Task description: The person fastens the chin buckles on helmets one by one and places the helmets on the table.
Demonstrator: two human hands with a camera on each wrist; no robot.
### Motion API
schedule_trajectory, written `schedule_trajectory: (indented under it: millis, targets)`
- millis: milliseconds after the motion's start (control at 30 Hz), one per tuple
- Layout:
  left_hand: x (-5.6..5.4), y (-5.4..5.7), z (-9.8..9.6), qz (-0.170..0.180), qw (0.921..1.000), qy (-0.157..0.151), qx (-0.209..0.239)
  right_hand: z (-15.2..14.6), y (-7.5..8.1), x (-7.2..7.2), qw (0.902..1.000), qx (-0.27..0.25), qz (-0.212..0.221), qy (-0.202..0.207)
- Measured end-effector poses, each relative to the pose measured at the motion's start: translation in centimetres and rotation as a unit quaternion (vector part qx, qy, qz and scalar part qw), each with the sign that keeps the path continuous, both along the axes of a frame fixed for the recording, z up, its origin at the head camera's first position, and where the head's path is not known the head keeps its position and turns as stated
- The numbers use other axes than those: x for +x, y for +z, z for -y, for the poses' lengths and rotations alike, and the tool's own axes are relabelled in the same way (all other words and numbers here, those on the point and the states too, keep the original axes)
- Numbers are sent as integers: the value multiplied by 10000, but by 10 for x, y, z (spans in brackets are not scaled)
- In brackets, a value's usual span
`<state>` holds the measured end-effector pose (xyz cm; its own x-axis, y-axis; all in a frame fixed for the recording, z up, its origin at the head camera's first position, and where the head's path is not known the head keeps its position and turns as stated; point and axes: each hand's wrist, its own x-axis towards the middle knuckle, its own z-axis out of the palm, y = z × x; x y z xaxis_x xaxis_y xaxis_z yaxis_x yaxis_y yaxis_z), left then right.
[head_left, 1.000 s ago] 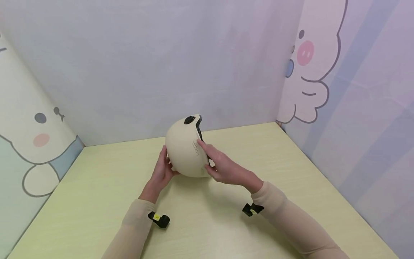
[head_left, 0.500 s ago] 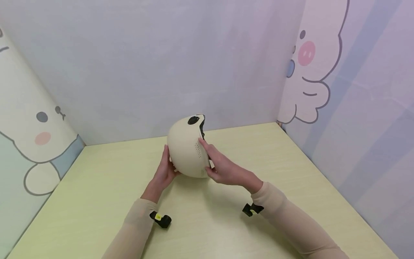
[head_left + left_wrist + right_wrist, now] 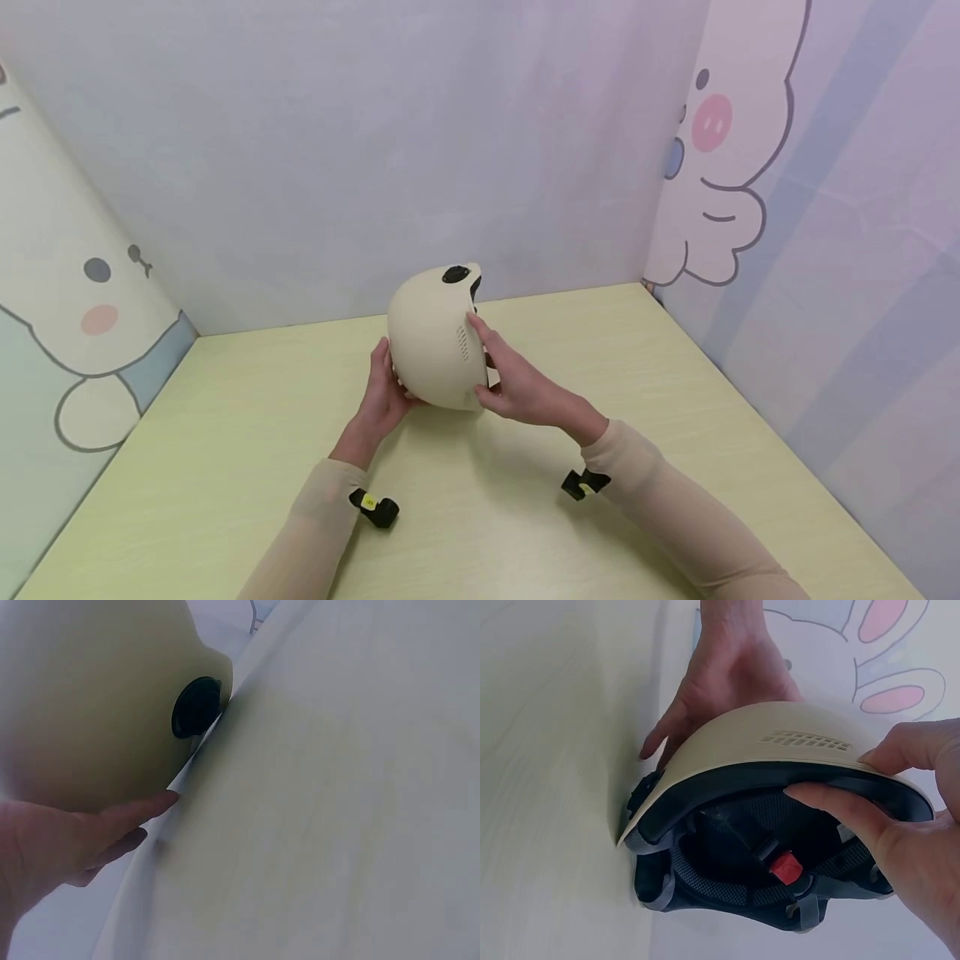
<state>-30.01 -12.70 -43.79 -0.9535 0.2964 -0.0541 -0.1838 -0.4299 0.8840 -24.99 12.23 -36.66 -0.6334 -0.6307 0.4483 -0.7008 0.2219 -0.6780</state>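
Note:
A cream helmet (image 3: 431,342) sits tilted on its side on the table, its opening turned to the right. It has a round black vent (image 3: 456,274) near the top and small vent holes by the rim. My left hand (image 3: 381,398) cups the shell's lower left, thumb up its side and fingers beneath. My right hand (image 3: 525,385) pinches the rim, with one digit outside and another inside, as the right wrist view shows. Inside the opening are a black lining (image 3: 705,847), straps and a red buckle (image 3: 786,867). Part of the left fingers is hidden behind the shell.
The pale yellow table (image 3: 247,467) meets a plain light back wall (image 3: 360,167). Cartoon-printed side walls (image 3: 840,292) stand left and right. A small black camera is strapped at each wrist, over beige sleeves (image 3: 311,525).
The helmet has turned slightly, its round vent and rim shifting a little to the right. The left hand has moved slightly right with it; the right hand keeps its hold on the rim.

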Motion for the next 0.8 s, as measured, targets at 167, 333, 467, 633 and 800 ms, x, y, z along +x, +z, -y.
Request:
schedule_trajectory:
  millis: [167, 333, 467, 633, 800]
  targets:
    - [0, 0, 0, 55, 10000, -35, 1, -1, 0, -1, 9994, -129, 290, 105]
    - [-1, 0, -2, 39, 10000, 21, -35, -2, 0, -1, 9998, -109, 177, 36]
    - [-1, -1, -2, 43, 9999, 97, -132, -2, 1, -1, 9998, 95, -127, -84]
    - [-1, 0, -1, 69, 9998, 137, -144, -3, 3, 0, 9990, 277, -294, -215]
    - [0, 1, 0, 98, 9998, 152, -81, -6, 5, -2, 9985, 262, -326, -346]
